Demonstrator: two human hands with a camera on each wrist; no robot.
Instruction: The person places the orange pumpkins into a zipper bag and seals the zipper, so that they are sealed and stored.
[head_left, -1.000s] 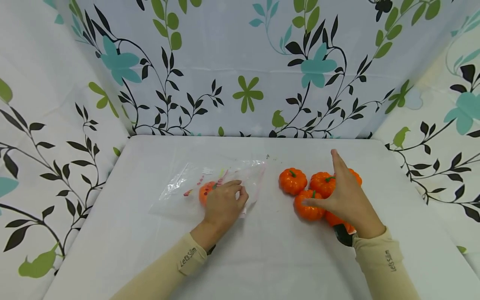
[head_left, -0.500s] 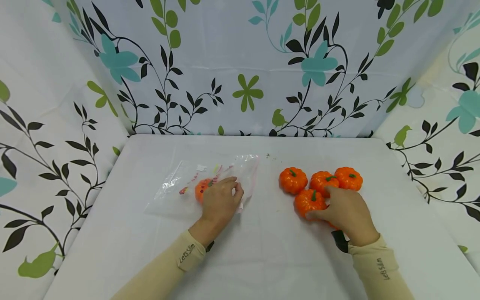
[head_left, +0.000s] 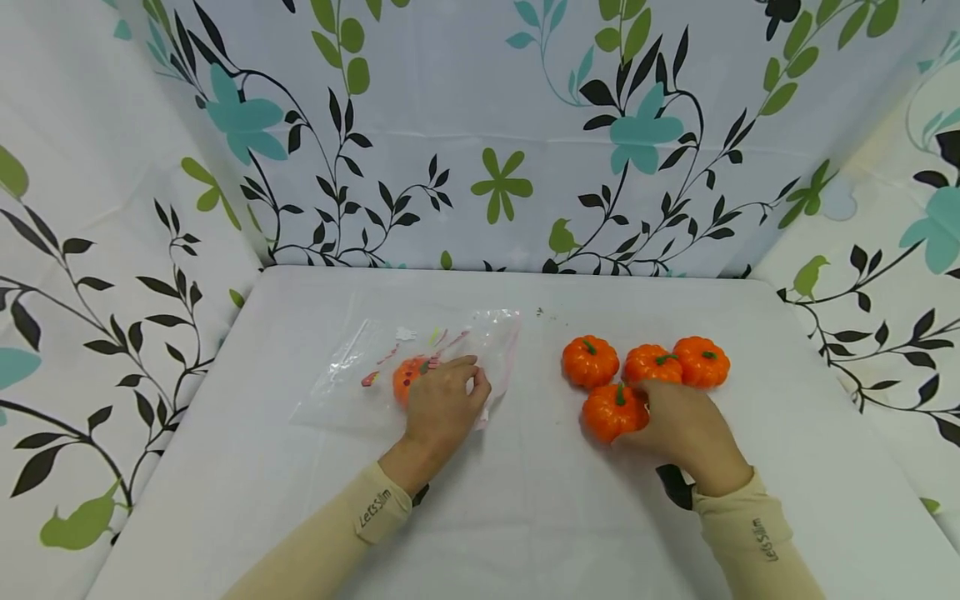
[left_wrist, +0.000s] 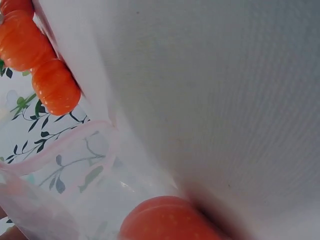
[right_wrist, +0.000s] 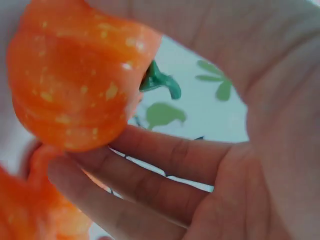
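The right hand [head_left: 686,429] is partly closed about the front pumpkin [head_left: 609,412]: the thumb lies along its near side and the fingers along its far side, with the palm to the right. The pumpkin is squat, so no long axis stands out; its green stem [right_wrist: 162,82] rises between thumb and fingers. Whether it touches the desk [head_left: 480,517] beneath cannot be told.

The left hand [head_left: 446,400] is well apart from that pumpkin, with its thumb and forefinger drawn together, seemingly pinching the film of the clear bag [head_left: 337,392]. The bag spreads under and to the left of this hand, and its pink edge [head_left: 514,350] lies just right of the fingers, on the side facing the right hand. That edge, then, stands between the left hand and the held pumpkin. An orange pumpkin-like shape [head_left: 407,379] shows through the film.

Beyond the right hand sit three more pumpkins [head_left: 590,361], and past both hands hangs a leaf-patterned cloth [head_left: 450,100].
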